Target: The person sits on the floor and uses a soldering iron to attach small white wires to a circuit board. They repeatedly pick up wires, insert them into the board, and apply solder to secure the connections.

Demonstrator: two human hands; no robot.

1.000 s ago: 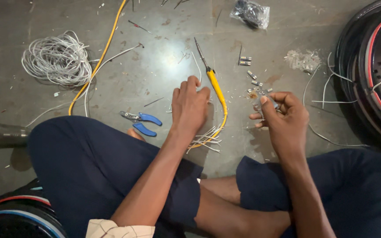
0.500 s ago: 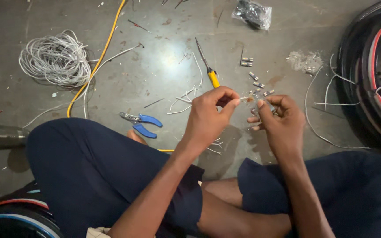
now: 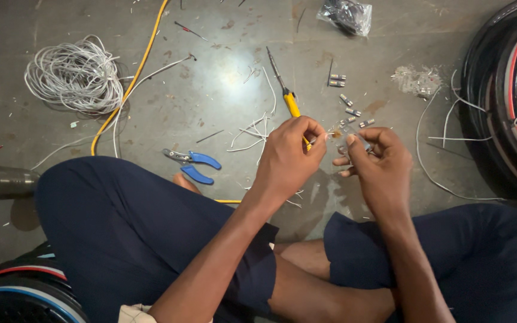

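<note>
The left hand (image 3: 291, 157) is closed in a pinch, thumb and fingertips gripping a thin white wire end (image 3: 332, 135) that points toward the other hand. The right hand (image 3: 373, 160) faces it, just beside, its fingers curled around a small clear connector (image 3: 349, 138) held at the wire's tip; whether wire and connector touch is too small to tell. Both hands hover above the grey concrete floor (image 3: 222, 84), over the person's crossed legs in dark blue trousers (image 3: 121, 227). Left of the hands lie blue-handled pliers (image 3: 194, 165). Just beyond the hands, a yellow-handled screwdriver (image 3: 285, 90) lies among cut white wire scraps (image 3: 252, 133), with several small metal connectors (image 3: 348, 107) scattered to its right. Farther off are a coil of white wire (image 3: 73, 75), a yellow cable (image 3: 133, 78) and a plastic bag (image 3: 345, 15).
</note>
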